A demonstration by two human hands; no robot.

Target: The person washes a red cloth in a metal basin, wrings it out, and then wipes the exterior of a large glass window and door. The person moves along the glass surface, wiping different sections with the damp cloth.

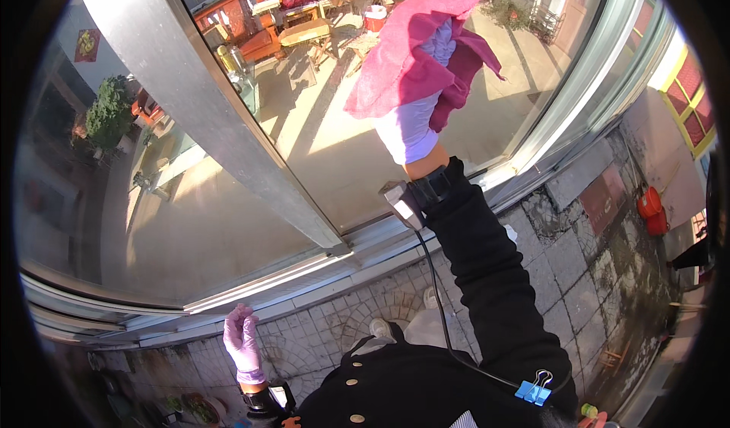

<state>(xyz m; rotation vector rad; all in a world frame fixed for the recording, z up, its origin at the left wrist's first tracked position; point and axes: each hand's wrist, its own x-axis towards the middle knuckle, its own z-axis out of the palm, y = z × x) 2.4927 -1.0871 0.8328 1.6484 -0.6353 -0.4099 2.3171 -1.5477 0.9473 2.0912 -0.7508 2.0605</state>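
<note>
A pink cloth (393, 57) is bunched around my right hand (439, 46), which wears a pale lavender glove. The arm reaches up, holding the cloth at the sunlit glass pane (319, 183); its fingers are partly hidden in the folds. My left hand (242, 339), gloved too, hangs lower left near the bottom window rail (256, 288). Its fingers curl loosely, with nothing visible in them. Between the two panes a wide metal window post (217, 108) runs diagonally. The left glass pane (188, 240) looks hazy.
Wooden furniture (305, 32), a red bucket (374, 18) and a green plant (108, 114) show in the glass. A black cable (436, 291) runs from my right wrist to a blue binder clip (533, 392). Paving (570, 280) lies below; a red dustpan (650, 203) is at right.
</note>
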